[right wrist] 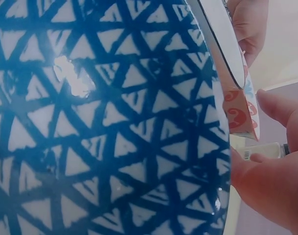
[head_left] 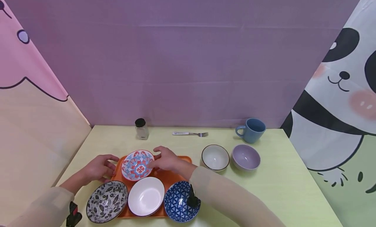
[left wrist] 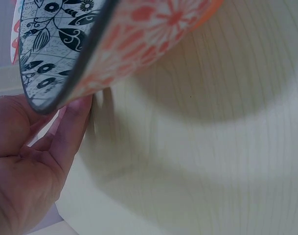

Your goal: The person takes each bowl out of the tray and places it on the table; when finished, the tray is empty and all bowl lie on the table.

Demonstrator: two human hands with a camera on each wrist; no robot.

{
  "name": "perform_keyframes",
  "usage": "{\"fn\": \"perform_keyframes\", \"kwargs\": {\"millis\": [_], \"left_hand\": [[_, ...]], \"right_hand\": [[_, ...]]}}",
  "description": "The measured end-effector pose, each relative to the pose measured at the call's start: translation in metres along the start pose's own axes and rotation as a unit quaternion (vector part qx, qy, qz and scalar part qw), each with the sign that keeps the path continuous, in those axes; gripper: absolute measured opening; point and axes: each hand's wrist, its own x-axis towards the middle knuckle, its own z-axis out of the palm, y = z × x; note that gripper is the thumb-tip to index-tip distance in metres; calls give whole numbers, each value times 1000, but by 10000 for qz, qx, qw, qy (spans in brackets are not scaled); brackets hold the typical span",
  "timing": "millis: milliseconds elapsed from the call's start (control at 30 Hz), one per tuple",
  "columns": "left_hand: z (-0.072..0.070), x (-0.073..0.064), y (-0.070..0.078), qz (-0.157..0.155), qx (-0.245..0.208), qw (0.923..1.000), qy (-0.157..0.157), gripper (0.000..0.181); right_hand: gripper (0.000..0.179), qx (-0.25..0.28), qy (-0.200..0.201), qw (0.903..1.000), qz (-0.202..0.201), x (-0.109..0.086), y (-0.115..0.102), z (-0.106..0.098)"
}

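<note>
A small bowl with a red and blue flower pattern (head_left: pixel 137 165) sits at the back of an orange tray (head_left: pixel 168 178). My right hand (head_left: pixel 166 160) is at this bowl's right side, fingers spread, one digit overlapping its rim. By the tray's left edge is my left hand (head_left: pixel 101 168), its fingers loosely extended and holding nothing. In the left wrist view those fingers partly pass behind a black-and-white leaf-patterned bowl (left wrist: pixel 65 39). A white bowl (head_left: pixel 146 196) and a blue triangle-patterned bowl (head_left: pixel 176 201) stand along the tray's front; the blue one hides part of my right hand in the right wrist view.
Right of the tray are a white bowl with a dark rim (head_left: pixel 215 157) and a purple bowl (head_left: pixel 246 157). Behind them stands a blue mug (head_left: pixel 254 130). A fork (head_left: pixel 190 134) and a glass jar with a black lid (head_left: pixel 142 129) are near the back edge.
</note>
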Motion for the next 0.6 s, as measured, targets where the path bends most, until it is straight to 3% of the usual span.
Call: {"fn": "perform_keyframes", "kwargs": {"millis": [300, 600], "left_hand": [[0, 0, -1, -40, -58, 10000, 13, 56], [0, 0, -4, 40, -29, 10000, -1, 56]], "right_hand": [[66, 354, -250, 9991, 16, 6, 7, 4], [60, 190, -161, 9997, 46, 7, 9, 12]]}}
